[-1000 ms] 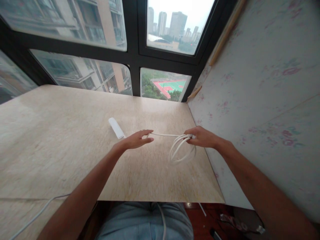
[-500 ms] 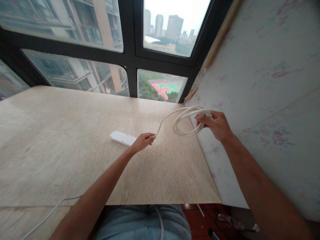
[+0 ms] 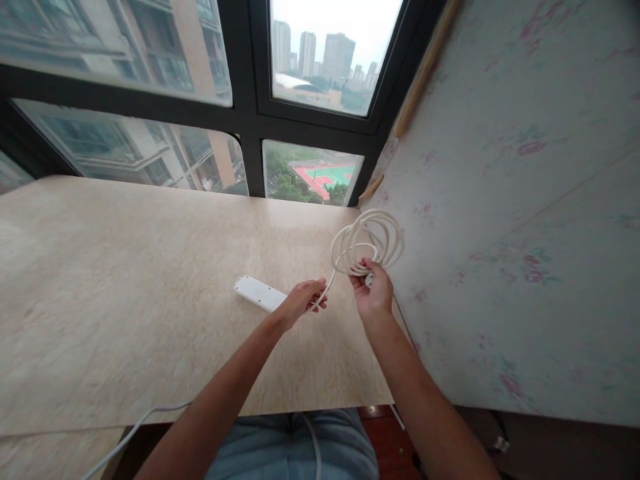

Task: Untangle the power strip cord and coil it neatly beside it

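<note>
A coiled white power cord (image 3: 387, 241) is gripped at its lower side by my right hand (image 3: 374, 293), held up near the wall. A pale round end, perhaps the plug, peeks out by that palm. My left hand (image 3: 303, 301) pinches the same cord where it runs down from the loops. Behind the left hand a white power strip (image 3: 257, 291) lies flat on the stone sill, its right end hidden by that hand.
The beige sill (image 3: 125, 280) stretches left under the dark window frame (image 3: 245, 133). A flower-patterned wall (image 3: 500, 233) bounds the right side. Another white cable (image 3: 135, 430) crosses the front edge at lower left, and a cord (image 3: 314, 443) hangs over my jeans.
My right hand has come left and down, turning so the coil stands above it with its loops spread. My left hand has shifted slightly right and down along the cord.
</note>
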The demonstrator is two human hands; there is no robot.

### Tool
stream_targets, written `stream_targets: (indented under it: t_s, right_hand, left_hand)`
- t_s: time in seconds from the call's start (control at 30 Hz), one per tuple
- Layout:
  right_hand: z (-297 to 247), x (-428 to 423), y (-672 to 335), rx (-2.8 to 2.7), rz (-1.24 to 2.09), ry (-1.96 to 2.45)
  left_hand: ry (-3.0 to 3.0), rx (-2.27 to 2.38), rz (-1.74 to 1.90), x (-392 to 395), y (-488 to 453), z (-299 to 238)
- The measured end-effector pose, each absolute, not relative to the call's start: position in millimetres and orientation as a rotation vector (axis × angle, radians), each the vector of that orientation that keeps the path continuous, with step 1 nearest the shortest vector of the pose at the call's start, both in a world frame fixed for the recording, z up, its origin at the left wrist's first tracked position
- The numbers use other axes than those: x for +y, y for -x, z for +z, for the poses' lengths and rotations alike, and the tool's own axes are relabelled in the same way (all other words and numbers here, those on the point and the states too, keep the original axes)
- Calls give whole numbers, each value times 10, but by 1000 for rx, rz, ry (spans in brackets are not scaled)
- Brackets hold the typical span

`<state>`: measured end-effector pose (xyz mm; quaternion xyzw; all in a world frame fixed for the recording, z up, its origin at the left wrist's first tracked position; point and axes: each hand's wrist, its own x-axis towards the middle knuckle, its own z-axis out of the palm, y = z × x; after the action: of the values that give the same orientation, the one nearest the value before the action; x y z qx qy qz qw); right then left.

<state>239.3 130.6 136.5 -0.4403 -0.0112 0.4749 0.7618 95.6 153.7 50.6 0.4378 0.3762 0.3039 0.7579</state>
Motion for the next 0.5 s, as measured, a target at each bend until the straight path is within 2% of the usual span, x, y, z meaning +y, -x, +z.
stream_targets:
  t_s: [0.13,0.5]
  right_hand:
    - [1065,1153,-2128,102,1035,972]
    - [321,780,-2157,308,944,1149]
  left_hand:
    - [-559,829,571,1525,-982,397]
    - [-595,642,761,1399,-1281,45]
